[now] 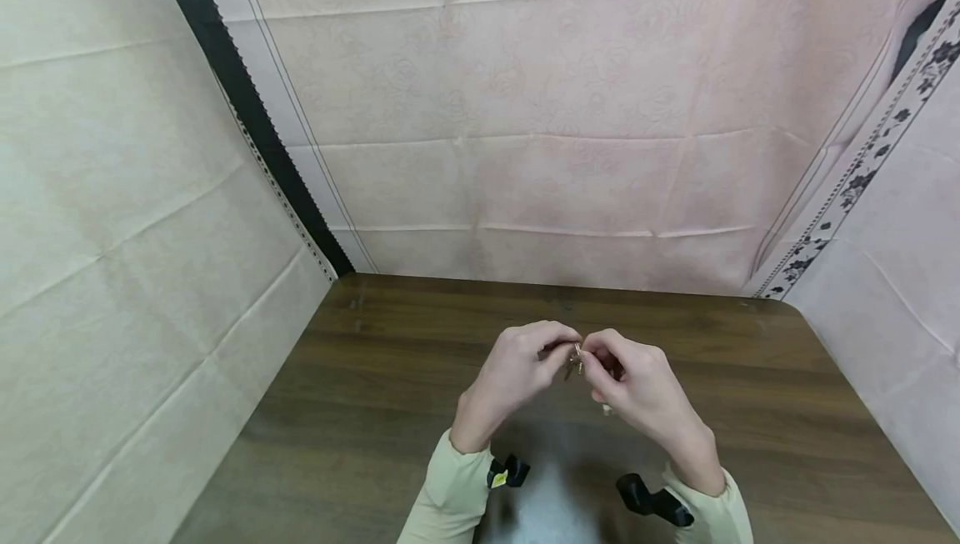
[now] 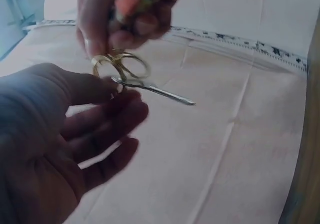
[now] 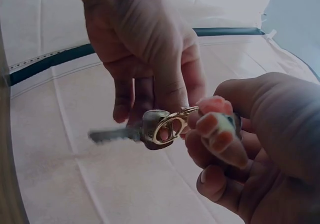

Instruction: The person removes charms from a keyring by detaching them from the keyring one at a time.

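Both hands meet above the table. My left hand [image 1: 513, 367] pinches a silver key [image 3: 115, 134] by its head between thumb and fingertips, its toothed blade sticking out. My right hand [image 1: 641, 381] grips a keychain whose gold-coloured rings [image 3: 163, 130] reach across to the key. From the right fingers hangs a small charm [image 3: 220, 134] in pink, orange and cream; its exact shape is hard to tell. In the left wrist view the gold rings [image 2: 134, 63] sit between the two hands, beside the key [image 2: 167, 94]. Fingers partly hide where key and ring meet.
Under the hands lies a brown wood-grain table [image 1: 360, 411]. Pale cloth [image 1: 525, 111] hangs behind it and on both sides, with a dark strip [image 1: 255, 111] at the left corner. A black strap mount [image 1: 652, 501] sits at each wrist.
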Tool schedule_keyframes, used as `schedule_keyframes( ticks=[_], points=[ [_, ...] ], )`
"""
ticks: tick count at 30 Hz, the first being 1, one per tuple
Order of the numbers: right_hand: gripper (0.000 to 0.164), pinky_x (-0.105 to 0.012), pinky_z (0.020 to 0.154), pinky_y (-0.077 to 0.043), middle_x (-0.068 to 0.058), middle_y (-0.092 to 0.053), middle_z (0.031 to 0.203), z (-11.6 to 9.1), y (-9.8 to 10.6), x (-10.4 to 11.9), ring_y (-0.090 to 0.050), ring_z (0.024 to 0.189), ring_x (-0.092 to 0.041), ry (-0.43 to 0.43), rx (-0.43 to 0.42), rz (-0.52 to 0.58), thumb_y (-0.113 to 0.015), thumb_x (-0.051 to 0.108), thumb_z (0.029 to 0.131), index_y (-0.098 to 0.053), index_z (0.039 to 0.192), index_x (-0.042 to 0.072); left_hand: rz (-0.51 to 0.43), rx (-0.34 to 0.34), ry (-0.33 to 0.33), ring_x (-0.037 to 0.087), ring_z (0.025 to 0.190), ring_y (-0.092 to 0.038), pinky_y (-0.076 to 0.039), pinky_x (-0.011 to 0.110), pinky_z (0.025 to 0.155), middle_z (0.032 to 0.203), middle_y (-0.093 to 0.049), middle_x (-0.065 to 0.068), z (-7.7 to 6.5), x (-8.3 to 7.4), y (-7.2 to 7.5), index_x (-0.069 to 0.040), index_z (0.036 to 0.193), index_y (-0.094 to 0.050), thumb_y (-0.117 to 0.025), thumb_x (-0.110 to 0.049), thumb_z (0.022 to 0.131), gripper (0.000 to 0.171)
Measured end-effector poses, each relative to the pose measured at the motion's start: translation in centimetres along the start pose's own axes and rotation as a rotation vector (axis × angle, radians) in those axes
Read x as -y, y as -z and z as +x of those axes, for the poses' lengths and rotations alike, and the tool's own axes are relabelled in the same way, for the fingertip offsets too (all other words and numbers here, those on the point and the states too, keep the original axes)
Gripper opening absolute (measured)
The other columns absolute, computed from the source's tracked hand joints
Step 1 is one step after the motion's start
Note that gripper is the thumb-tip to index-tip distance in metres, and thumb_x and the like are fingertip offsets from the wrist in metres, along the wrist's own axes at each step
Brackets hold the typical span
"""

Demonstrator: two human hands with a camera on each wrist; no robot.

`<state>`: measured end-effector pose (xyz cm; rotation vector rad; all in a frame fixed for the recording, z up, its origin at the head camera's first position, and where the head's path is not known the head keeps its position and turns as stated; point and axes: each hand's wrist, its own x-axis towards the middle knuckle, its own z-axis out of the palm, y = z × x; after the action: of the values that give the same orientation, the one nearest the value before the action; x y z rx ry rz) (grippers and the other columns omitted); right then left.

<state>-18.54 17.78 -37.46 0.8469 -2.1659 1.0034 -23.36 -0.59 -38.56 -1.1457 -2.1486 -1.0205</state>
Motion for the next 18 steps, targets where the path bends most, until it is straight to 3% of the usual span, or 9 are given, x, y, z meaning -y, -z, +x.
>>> schedule_keyframes(
  ticks=[2, 4, 7, 11, 18],
  points=[
    [0.024, -0.009, 0.047, -0.04, 0.013, -0.056, 0.065, -0.03, 0.05, 0.01, -0.05, 0.05, 0.011, -0.005, 0.001, -0.005, -0.067, -0.009, 0.083, -0.063, 0.091, 0.013, 0.009, -0.022, -0.024, 0.0, 0.067, -0.059, -0.046, 0.007, 0.065, 0.088, -0.073, -0.003, -0.05, 0.05, 0.02, -0.011, 0.097, -0.075, -0.066, -0.007, 0.092, 0.011],
    [0.023, -0.009, 0.046, -0.039, 0.014, -0.055, 0.064, -0.04, 0.09, 0.02, -0.05, 0.05, 0.011, -0.015, 0.011, -0.002, -0.067, -0.008, 0.084, -0.063, 0.091, 0.013, -0.022, -0.02, -0.005, -0.001, 0.061, -0.054, -0.041, 0.005, 0.059, 0.083, -0.073, -0.002, -0.11, 0.08, 0.06, -0.009, 0.095, -0.075, -0.066, -0.006, 0.091, 0.011],
    [0.017, -0.009, 0.046, -0.04, 0.014, -0.056, 0.064, -0.02, 0.12, 0.01, -0.05, 0.05, 0.011, -0.037, 0.026, -0.006, -0.065, -0.004, 0.088, -0.064, 0.092, 0.013, -0.078, 0.009, 0.059, -0.001, 0.055, -0.047, -0.037, 0.007, 0.053, 0.076, -0.07, -0.002, -0.14, 0.08, 0.08, -0.009, 0.094, -0.075, -0.065, -0.005, 0.091, 0.01],
    [0.005, -0.01, 0.047, -0.041, 0.013, -0.057, 0.066, -0.09, 0.14, -0.04, -0.052, 0.051, 0.011, -0.057, 0.035, -0.001, -0.062, 0.006, 0.094, -0.064, 0.093, 0.01, -0.158, 0.048, 0.146, -0.001, 0.054, -0.046, -0.039, 0.011, 0.05, 0.072, -0.067, -0.003, -0.12, 0.06, -0.01, -0.01, 0.094, -0.073, -0.064, -0.007, 0.093, 0.01],
    [0.004, -0.01, 0.047, -0.042, 0.012, -0.057, 0.066, -0.11, 0.0, -0.22, -0.053, 0.051, 0.01, -0.069, 0.042, -0.009, -0.061, 0.008, 0.096, -0.063, 0.092, 0.01, -0.248, 0.043, 0.253, 0.002, 0.054, -0.048, -0.041, 0.016, 0.048, 0.072, -0.067, -0.003, -0.19, -0.1, -0.56, -0.012, 0.09, -0.071, -0.063, -0.007, 0.093, 0.01]
  ],
)
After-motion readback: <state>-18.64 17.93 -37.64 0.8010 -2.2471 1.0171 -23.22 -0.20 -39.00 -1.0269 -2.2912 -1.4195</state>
